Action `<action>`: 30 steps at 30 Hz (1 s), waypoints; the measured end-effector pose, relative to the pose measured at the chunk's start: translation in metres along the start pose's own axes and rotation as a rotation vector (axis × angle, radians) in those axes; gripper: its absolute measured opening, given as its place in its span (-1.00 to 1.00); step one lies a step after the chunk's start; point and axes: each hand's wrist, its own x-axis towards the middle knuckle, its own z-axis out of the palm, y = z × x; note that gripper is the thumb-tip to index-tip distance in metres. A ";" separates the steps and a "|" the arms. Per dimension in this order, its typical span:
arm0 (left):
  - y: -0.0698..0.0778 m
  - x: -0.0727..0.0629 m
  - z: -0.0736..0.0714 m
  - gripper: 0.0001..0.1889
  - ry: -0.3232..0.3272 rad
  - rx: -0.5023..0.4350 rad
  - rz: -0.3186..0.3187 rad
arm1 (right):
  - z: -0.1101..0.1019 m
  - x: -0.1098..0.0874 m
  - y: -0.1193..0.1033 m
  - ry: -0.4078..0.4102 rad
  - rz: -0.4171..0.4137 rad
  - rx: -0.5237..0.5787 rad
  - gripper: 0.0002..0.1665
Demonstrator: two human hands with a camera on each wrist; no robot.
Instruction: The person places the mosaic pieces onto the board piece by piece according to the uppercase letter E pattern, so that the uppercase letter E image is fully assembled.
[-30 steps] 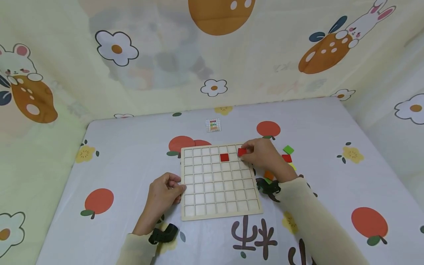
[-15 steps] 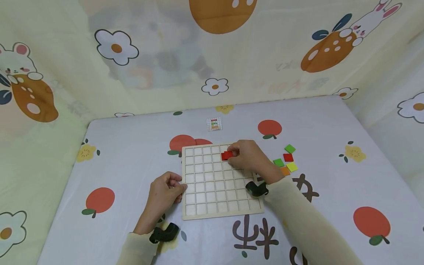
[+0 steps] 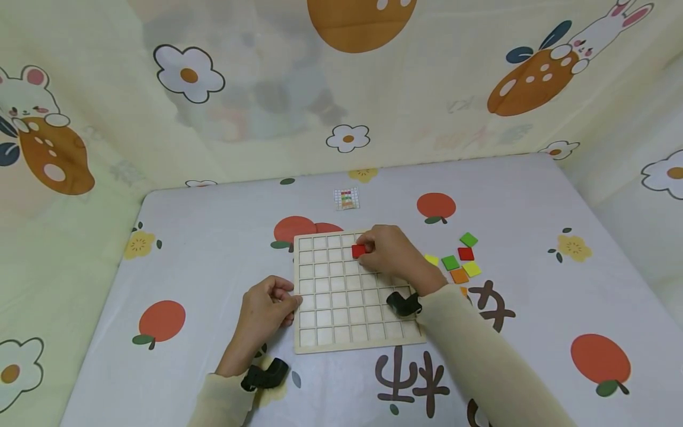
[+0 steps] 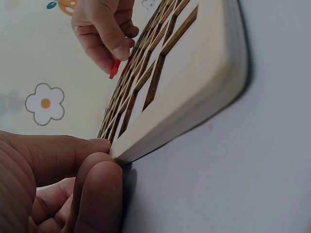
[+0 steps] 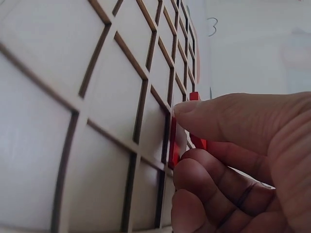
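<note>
A wooden grid board (image 3: 331, 284) with square cells lies flat on the table. My right hand (image 3: 393, 254) is over its upper part, pinching a red square tile (image 4: 114, 69) between thumb and fingers. The right wrist view shows this held red tile (image 5: 195, 96) beyond the thumb, and another red tile (image 5: 173, 145) in a cell close to the fingertips. From above, a single red patch shows by the fingers; the hand hides nearby cells. My left hand (image 3: 265, 305) holds the board's left edge, thumb and fingers at the rim (image 4: 160, 119).
Right of the board lie several loose tiles, among them a green tile (image 3: 468, 239), a red tile (image 3: 466, 254), a yellow tile (image 3: 472, 268) and an orange tile (image 3: 459, 276). Behind the board is a small card (image 3: 347, 199) with a coloured grid pattern.
My right hand has moved left across the board with the held red tile, from the upper right cells to the red tile in the board. The left hand has stayed put.
</note>
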 end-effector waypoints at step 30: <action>0.000 0.000 0.000 -0.81 -0.003 -0.019 -0.009 | 0.012 0.008 -0.011 -0.020 0.045 -0.017 -0.61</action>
